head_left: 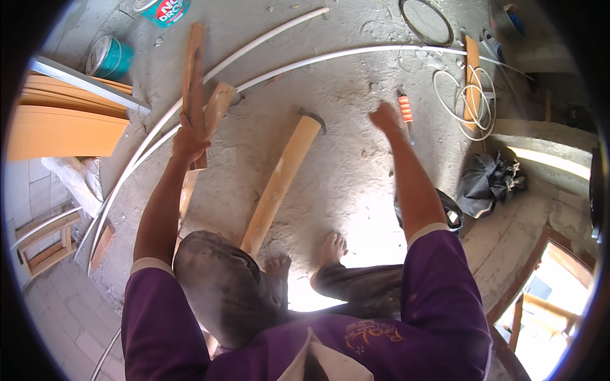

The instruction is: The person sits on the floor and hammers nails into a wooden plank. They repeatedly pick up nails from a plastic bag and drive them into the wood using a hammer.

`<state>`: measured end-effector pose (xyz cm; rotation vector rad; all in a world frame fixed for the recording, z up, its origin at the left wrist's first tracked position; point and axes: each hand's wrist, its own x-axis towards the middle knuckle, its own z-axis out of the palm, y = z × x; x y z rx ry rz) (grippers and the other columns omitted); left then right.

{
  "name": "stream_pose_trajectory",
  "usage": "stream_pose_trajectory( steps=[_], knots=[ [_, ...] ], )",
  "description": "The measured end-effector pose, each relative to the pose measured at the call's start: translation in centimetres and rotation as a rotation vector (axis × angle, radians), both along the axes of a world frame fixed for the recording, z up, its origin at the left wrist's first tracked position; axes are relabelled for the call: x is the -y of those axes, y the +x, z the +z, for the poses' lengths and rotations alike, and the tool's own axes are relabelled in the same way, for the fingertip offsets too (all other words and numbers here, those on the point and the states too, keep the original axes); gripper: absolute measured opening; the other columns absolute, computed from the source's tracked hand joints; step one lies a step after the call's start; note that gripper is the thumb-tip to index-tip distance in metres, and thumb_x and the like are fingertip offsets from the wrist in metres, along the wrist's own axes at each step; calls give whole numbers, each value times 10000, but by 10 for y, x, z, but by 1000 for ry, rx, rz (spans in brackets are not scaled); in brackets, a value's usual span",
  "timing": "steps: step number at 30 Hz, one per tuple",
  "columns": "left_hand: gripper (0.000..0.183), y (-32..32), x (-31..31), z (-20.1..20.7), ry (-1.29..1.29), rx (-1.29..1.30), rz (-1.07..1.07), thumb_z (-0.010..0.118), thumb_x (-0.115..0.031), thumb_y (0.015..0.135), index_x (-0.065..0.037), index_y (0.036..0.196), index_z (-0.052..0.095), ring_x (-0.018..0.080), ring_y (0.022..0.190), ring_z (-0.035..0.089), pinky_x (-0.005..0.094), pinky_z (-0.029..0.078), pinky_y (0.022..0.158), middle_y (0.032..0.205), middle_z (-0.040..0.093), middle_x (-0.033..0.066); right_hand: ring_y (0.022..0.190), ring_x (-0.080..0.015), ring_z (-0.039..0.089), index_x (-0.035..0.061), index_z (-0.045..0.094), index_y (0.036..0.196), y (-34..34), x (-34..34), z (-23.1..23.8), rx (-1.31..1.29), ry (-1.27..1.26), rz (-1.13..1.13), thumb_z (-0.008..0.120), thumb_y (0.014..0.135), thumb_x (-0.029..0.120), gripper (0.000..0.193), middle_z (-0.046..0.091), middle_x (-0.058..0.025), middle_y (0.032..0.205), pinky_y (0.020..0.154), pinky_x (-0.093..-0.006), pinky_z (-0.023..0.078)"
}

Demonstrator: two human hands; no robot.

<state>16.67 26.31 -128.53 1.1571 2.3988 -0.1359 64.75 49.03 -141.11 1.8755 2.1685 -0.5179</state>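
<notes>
Brown board [194, 70]: left of the pale plank [283, 181] on the floor, which is ref for everything here. Left hand [189, 143] clamped on the board near its lower end. Second pale wood piece [220, 105] just beside the board, also left of ref; can't tell if the hand touches it. Right hand [384, 119] right of ref's far end, fingers look curled; can't tell if anything's in them. Orange-handled tool [405, 108] just beside that hand, farther right of ref. Dark curved piece [322, 120] at ref's far end. White pipes [298, 65] arc past ref's far end and down its left. Black plastic bag [486, 181] well right of ref.
</notes>
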Motion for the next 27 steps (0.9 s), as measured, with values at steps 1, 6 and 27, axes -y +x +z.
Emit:
stream_pose_trajectory(
  steps=[1,6,27],
  knots=[
    [1152,3,-6,-4,17,5,-16,810,-208,639,69,1452,43,371,1033,632,392,513,912,1114,622,261,1056,-344,630,81,575,1272,-4,14,-21,-335,-88,53,668,725,190,565,655,-234,1100,892,-413,503],
    [1156,-12,13,-10,43,-61,-8,808,-206,634,70,1454,40,375,1044,627,396,504,928,1130,617,267,1049,-368,623,21,650,1071,-138,86,48,-206,-358,219,602,789,129,306,663,-232,1046,902,-428,499],
    [1144,-9,15,-7,34,-23,10,817,-191,625,75,1438,58,396,978,653,417,532,885,1044,638,274,1000,-230,679,115,724,1000,109,-103,16,72,-101,-492,529,920,447,392,703,-89,1070,779,-411,551]
  ],
)
